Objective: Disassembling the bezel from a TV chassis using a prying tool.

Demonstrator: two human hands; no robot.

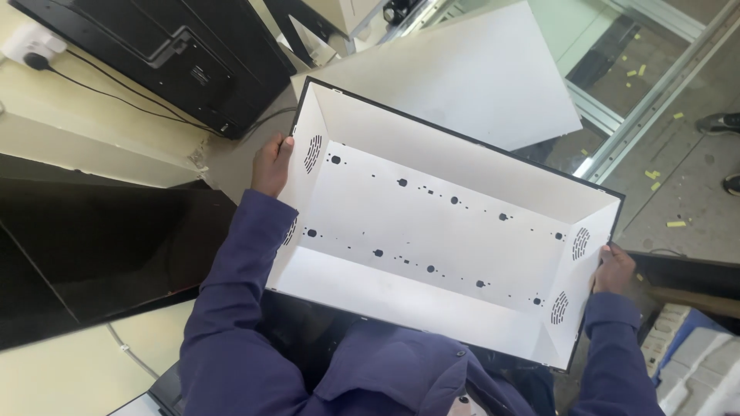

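Note:
I hold a large white tray-shaped panel [439, 223] with sloped sides, a thin black rim, rows of small holes and oval vent grilles near each end. My left hand [271, 165] grips its left edge, thumb over the rim beside a vent grille. My right hand [613, 270] grips the right edge near the lower corner. The panel is tilted, its hollow side facing up towards me. Dark blue sleeves cover both my arms.
A flat white sheet [478, 73] lies just beyond the panel. A black screen back cover [166, 58] sits at the upper left with a cable and wall plug [35, 58]. A dark glossy panel [92, 246] lies at left. Another person's shoes [721, 123] stand at the far right.

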